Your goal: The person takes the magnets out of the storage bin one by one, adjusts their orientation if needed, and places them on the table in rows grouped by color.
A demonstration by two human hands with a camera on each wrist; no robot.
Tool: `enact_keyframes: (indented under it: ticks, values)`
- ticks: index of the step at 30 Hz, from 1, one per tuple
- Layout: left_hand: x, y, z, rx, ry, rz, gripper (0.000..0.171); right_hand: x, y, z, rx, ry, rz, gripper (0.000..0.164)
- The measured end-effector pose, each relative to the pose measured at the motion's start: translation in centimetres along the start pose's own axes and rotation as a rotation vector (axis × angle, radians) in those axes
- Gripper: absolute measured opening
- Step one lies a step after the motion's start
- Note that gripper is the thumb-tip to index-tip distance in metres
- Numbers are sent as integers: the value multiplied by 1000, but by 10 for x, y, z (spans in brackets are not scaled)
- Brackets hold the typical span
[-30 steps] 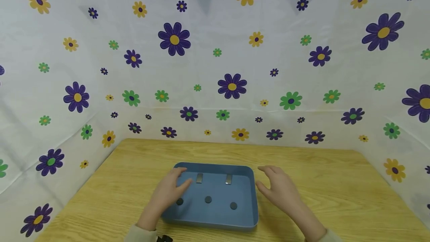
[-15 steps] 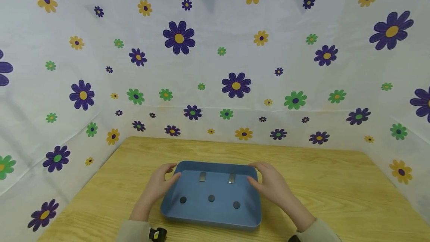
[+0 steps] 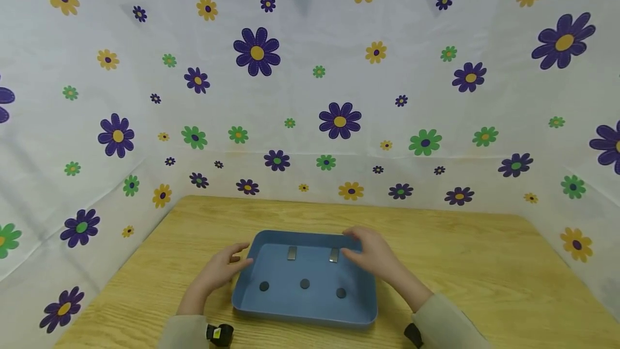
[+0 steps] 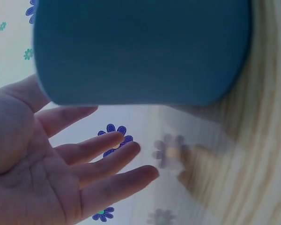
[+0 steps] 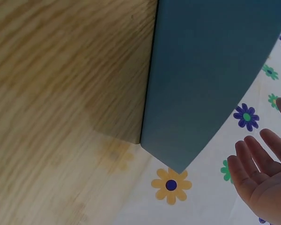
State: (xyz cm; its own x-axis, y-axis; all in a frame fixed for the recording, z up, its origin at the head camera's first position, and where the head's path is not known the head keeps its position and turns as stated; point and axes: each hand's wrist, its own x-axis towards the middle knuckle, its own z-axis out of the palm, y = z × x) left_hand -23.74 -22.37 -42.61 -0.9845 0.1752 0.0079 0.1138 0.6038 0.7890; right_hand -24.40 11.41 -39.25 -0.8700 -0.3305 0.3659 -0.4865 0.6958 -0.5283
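A shallow blue tray (image 3: 300, 308) lies on the wooden table. Inside it are two small silvery rectangles (image 3: 291, 253) along the back and three dark round discs (image 3: 304, 284) nearer the front. My left hand (image 3: 219, 271) is at the tray's left side, fingers relaxed, with the thumb tip overlapping the rim. Over the back right corner of the tray is my right hand (image 3: 374, 253), holding nothing, its thumb near the right rectangle. In the left wrist view the tray wall (image 4: 145, 51) partly hides the hand's thumb side; loosely spread fingers (image 4: 117, 187) show below.
The wooden table (image 3: 460, 273) extends around the tray on every side. White cloth (image 3: 300, 90) printed with purple, green and yellow flowers hangs behind the table and along both sides. A black strap-mounted device (image 3: 220, 334) is at the left sleeve's cuff.
My left hand has drawn left from over the tray to beside its left wall. My right hand has moved left from outside the tray to over its back right corner. The tray stays put.
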Motion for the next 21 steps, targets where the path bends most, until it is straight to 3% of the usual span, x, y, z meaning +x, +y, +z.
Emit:
enact_keyframes:
  ticks: [5,15,21]
  values:
    - [-3,-1,0,-85,-54,-60,49,8,1,8,28,-63,29,32]
    - [-3,-7,-3,-176,-137,-49,51,22,10,23,40,-144,57,33]
    - [-3,-5,-3,-177,-151,-48,49,28,11,29,12,-173,64,34]
